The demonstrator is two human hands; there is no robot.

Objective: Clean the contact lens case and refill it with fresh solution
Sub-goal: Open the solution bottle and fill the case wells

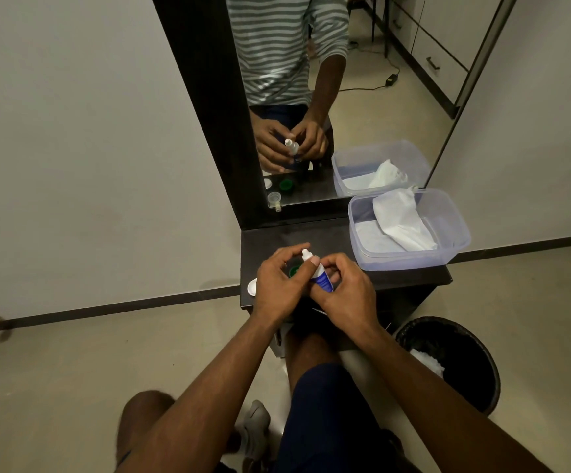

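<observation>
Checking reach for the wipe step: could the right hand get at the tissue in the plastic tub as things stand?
Probably yes, but not freely: the tissue lies uncovered in the lidless plastic tub, with nothing between it and the right hand. That hand's fingers, though, hold the solution bottle together with the left hand.

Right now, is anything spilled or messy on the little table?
No spill shows. The clear plastic box sticks out past the dark table's right edge, crumpled tissue inside. A white cap lies loose near the left edge. Both hands hold the solution bottle.
</observation>
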